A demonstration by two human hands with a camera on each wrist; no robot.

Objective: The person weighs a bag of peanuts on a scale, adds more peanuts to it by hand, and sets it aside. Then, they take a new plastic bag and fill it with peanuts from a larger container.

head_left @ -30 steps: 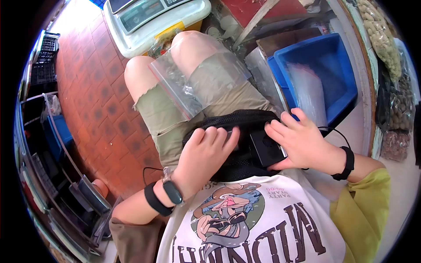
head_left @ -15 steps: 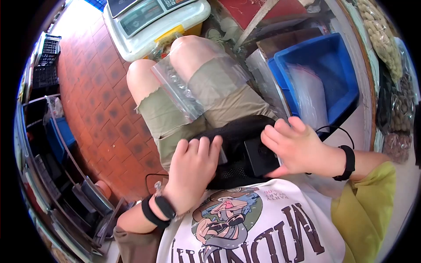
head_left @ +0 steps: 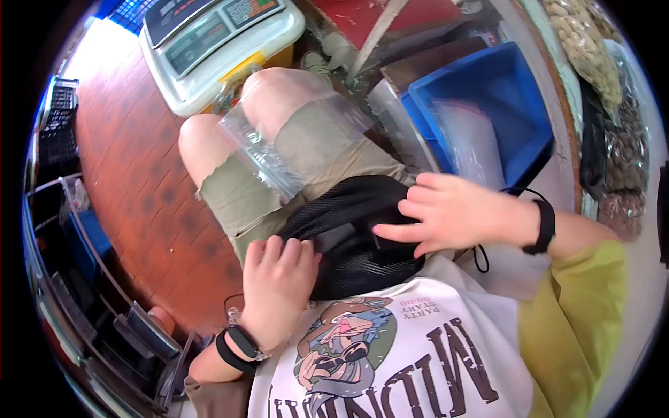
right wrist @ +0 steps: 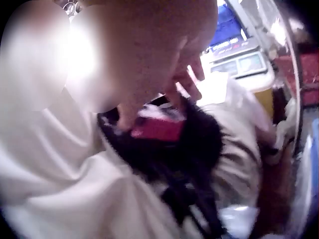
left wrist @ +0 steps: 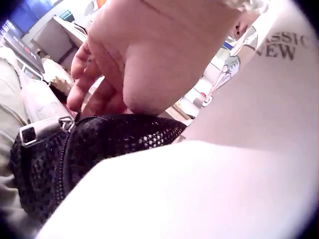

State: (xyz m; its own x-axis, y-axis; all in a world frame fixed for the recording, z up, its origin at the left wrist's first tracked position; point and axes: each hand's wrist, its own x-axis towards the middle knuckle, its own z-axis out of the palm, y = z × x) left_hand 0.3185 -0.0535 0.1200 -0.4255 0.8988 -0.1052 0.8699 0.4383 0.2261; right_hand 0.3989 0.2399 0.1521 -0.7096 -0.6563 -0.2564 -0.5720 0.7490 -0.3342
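A black mesh bag (head_left: pixel 334 273) lies on the person's lap, against the shirt. My left hand (head_left: pixel 275 282) holds the bag's left end with bent fingers; its fingertips are partly hidden. In the left wrist view, the bag's zipper (left wrist: pixel 63 162) and a silver zipper pull (left wrist: pixel 42 131) show below that hand. My right hand (head_left: pixel 456 212) is over the bag's right side, index finger stretched out across a black box-shaped device (head_left: pixel 391 245) within the bag. A red patch (right wrist: pixel 158 130) shows under the right hand in the blurred right wrist view.
A clear zip-lock bag (head_left: pixel 261 157) lies across the thighs. Beyond the knees stands a digital scale (head_left: pixel 198 42) on a white lid. To the right are a blue bin (head_left: pixel 516 104) containing plastic bags (head_left: pixel 470 143) and bagged dry goods (head_left: pixel 627 153). Shelving (head_left: pixel 77 292) stands at left.
My left hand has moved left and toward the body, to the bag's left end. My right hand has gone from gripping the black device to lying over it, index finger extended.
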